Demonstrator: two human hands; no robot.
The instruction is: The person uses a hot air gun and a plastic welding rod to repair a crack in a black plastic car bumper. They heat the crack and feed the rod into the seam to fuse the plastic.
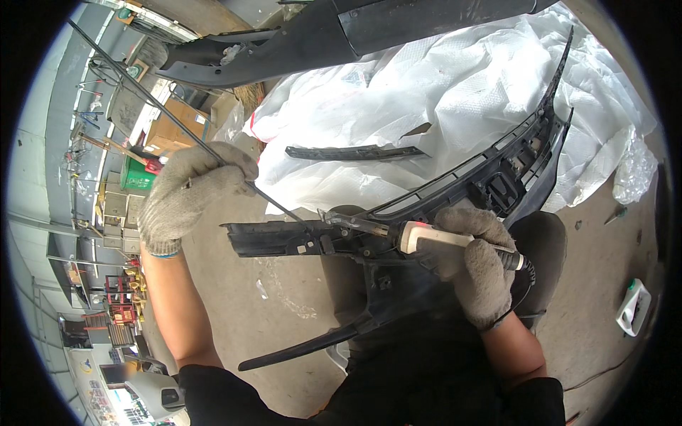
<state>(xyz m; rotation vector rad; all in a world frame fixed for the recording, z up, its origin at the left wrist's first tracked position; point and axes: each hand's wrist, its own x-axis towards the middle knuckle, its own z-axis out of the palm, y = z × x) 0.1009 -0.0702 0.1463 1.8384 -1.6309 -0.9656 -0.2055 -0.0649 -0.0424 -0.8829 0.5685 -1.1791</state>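
My left hand (195,184), in a grey knit glove, is closed round a long thin dark rod (145,96). The rod slants down to the right, its lower end at the left part of a black plastic car grille (513,183). That grille lies across my lap and carries an emblem in its middle. In my gloved right hand (477,266) is a soldering iron (430,236) with a cream handle and a cord at its rear. Its metal tip points left, close to the rod's lower end by the grille; whether they touch I cannot tell.
Beyond the grille, crumpled white plastic wrap (327,106) bears a loose black trim strip (355,153). A large black bumper piece (305,53) lies across the top. Cardboard box (177,124) and green bin (137,174) stand at left; a white jug (632,309) lies on the right floor.
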